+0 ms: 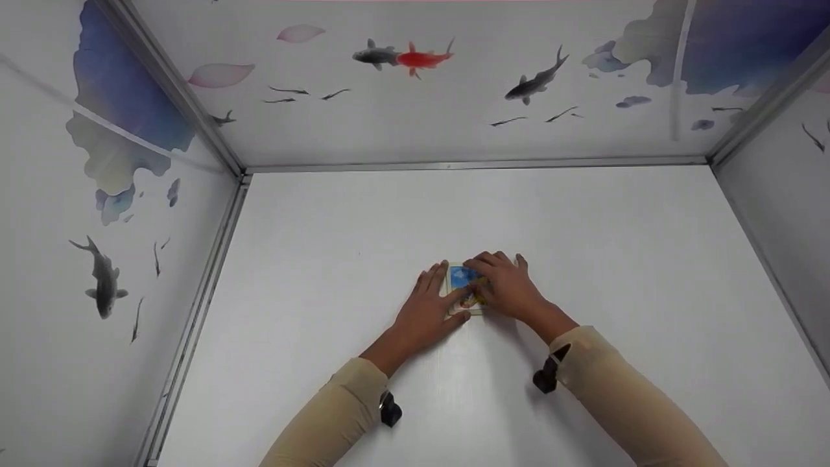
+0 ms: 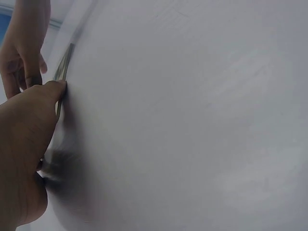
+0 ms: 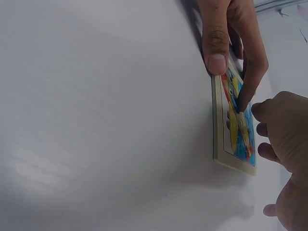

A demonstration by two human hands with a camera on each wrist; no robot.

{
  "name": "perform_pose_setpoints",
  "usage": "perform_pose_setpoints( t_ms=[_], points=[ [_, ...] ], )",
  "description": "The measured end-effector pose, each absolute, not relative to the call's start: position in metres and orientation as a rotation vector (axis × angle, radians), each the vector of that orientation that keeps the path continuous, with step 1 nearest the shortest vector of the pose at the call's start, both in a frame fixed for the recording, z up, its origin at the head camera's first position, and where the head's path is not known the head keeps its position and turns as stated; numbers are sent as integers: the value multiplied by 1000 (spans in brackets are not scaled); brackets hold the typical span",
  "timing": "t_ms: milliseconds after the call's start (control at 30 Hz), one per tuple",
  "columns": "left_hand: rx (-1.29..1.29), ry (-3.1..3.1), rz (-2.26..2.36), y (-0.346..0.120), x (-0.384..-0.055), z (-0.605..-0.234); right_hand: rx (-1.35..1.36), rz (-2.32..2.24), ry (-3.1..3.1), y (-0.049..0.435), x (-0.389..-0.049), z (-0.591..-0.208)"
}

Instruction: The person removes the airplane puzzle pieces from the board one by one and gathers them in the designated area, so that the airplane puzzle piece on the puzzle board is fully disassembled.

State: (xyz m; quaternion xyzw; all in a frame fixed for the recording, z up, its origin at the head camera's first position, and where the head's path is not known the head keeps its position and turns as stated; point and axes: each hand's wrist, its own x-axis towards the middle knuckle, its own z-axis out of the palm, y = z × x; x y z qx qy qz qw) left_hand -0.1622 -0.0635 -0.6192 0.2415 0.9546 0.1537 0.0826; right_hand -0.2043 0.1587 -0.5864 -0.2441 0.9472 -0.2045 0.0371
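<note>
A small wooden picture puzzle (image 1: 460, 275) with a pale frame lies on the white table. Blue, yellow and red show in its picture. My left hand (image 1: 423, 312) holds it from the left, thumb at the near edge, index finger (image 3: 248, 89) reaching onto the picture. From the right, my right hand (image 1: 512, 285) reaches over the puzzle with fingers bent downward and covers its right part. In the right wrist view, the right fingertips lie close over the picture. The left wrist view shows the puzzle's thin edge (image 2: 67, 60) beside the left thumb.
White panels with painted fish (image 1: 104, 279) and blue shapes enclose the table at left, back and right. A metal rail (image 1: 389, 167) runs along the table's back edge. Small black devices (image 1: 546, 376) sit at both beige sleeves (image 1: 350, 395).
</note>
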Motion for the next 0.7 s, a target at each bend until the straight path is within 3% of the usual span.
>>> perform_pose_setpoints(
  t_ms=[700],
  points=[
    [745,2857,463,-65,-164,-620,-761,-717,2770,135,-215,-580]
  ],
)
